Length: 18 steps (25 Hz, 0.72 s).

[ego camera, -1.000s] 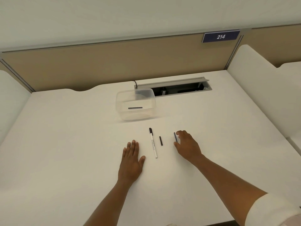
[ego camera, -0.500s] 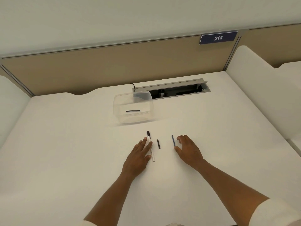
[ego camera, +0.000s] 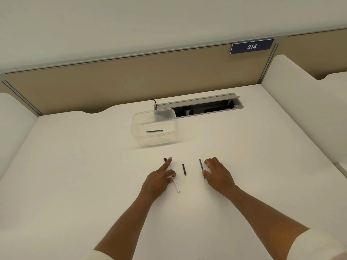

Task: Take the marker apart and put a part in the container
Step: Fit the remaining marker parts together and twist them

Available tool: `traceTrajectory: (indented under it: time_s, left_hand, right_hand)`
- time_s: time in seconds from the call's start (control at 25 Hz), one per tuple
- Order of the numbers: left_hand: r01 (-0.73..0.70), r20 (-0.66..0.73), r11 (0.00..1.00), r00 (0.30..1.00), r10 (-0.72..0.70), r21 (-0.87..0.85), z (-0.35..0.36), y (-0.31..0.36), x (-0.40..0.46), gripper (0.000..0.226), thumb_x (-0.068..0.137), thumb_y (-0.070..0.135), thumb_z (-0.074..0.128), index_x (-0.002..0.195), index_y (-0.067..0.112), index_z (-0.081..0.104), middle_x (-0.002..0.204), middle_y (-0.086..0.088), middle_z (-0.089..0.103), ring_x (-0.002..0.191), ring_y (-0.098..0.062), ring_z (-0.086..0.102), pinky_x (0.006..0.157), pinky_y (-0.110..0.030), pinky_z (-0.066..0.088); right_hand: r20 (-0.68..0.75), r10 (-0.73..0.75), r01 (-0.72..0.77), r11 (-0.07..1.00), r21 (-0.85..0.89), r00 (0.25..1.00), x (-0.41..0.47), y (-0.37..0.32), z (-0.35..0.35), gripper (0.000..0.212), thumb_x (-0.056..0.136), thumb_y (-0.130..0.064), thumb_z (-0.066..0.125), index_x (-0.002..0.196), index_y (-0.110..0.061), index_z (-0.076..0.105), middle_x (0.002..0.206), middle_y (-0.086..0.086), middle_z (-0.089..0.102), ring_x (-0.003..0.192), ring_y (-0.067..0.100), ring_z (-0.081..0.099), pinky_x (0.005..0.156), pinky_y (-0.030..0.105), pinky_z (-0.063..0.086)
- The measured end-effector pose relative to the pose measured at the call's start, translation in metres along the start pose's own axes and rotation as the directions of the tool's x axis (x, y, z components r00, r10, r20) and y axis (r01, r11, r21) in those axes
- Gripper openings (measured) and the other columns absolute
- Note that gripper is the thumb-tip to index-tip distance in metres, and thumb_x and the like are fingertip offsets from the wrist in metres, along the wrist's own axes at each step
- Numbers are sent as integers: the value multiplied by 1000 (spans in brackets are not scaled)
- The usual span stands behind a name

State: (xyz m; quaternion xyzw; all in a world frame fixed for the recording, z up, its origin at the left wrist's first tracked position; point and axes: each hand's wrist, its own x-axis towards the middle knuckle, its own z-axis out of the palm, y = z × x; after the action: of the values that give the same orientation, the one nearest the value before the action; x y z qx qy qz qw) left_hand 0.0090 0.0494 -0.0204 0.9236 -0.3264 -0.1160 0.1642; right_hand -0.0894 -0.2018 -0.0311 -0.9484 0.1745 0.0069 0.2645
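Left hand (ego camera: 159, 180): lies on the marker body (ego camera: 173, 180), index finger stretched along it toward the black tip, other fingers and thumb curled about the barrel; the white rear end shows below the hand.

Right hand (ego camera: 218, 174): fingers loosely bent, fingertips on the bench (ego camera: 75, 184), thumb touching a thin dark blue rod (ego camera: 201, 167) lying just to its left; whether it pinches the rod cannot be told.

Short black part (ego camera: 184, 169): flat on the bench between the two hands, touching neither.

Clear container (ego camera: 155, 126): farther toward the back edge, near the middle, holding one slim dark stick (ego camera: 154, 131).

Cable hatch (ego camera: 199, 106): open, at the back edge, just behind the container.
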Motion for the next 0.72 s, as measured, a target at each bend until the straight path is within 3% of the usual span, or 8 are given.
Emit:
traceTrajectory:
  time_s: [0.16, 0.32, 0.6, 0.72]
  left_hand:
    - [-58, -39, 997, 997, 60, 45, -2, 0, 3, 11, 92, 21, 61, 95, 31, 60, 157, 20, 26, 106, -18, 64, 74, -28, 49]
    - [-188, -105, 971, 973, 204, 145, -2, -1, 5, 12, 87, 13, 69, 90, 24, 66, 150, 2, 45, 133, -24, 47, 94, -36, 47]
    - [-214, -112, 952, 964, 242, 219, 0, -6, -1, 10, 87, 13, 65, 87, 23, 61, 147, 3, 49, 133, -22, 45, 102, -34, 40]
    - [-162, -141, 971, 972, 188, 173, -5, -6, -4, 13, 89, 10, 59, 89, 23, 59, 129, 7, 61, 111, -19, 56, 94, -32, 42]
  right_hand:
    - [9, 14, -14, 1000, -4, 1000, 3, 0, 1, 28, 91, -30, 52, 117, -21, 50, 115, -7, 49, 105, 17, 54, 80, 31, 44]
    - [11, 14, -14, 1000, -6, 1000, 4, 0, 1, 28, 91, -30, 52, 118, -20, 51, 115, -7, 49, 104, 17, 54, 81, 31, 44]
    - [-11, 29, -29, 999, -38, 1000, 4, -5, 3, 25, 92, -33, 53, 113, -20, 51, 113, -4, 50, 103, 19, 54, 76, 29, 39]
    - [-40, 42, -46, 994, -101, 998, 4, -12, 5, 23, 93, -35, 51, 108, -18, 52, 108, -2, 53, 101, 21, 54, 73, 30, 39]
